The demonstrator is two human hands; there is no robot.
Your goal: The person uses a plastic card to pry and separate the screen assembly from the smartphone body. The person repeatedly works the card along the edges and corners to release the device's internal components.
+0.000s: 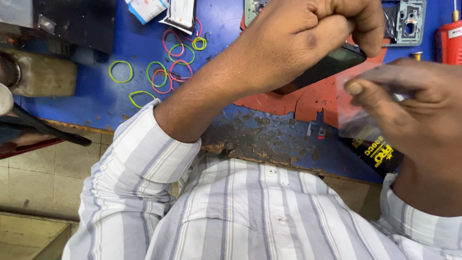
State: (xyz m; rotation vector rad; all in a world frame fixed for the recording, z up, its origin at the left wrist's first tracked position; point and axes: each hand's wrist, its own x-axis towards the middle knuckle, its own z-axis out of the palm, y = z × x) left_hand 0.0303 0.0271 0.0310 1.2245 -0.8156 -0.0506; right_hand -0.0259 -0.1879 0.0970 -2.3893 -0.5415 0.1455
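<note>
My left hand (308,38) is curled into a fist around the near end of a dark phone (337,65), which sticks out to the right over a torn red mat (308,103). The fingers hide most of the phone. To its right, my right hand (414,101) pinches a small clear plastic film (356,108) between thumb and fingers and holds it just above the bench. Under the film lies a black container with yellow print (380,151).
Several coloured rubber bands (166,72) lie scattered on the blue bench top (96,96). White boxes (147,8) and a grey phone frame (409,21) sit at the back, a red tool (450,43) at far right. The bench's front edge (260,156) is worn.
</note>
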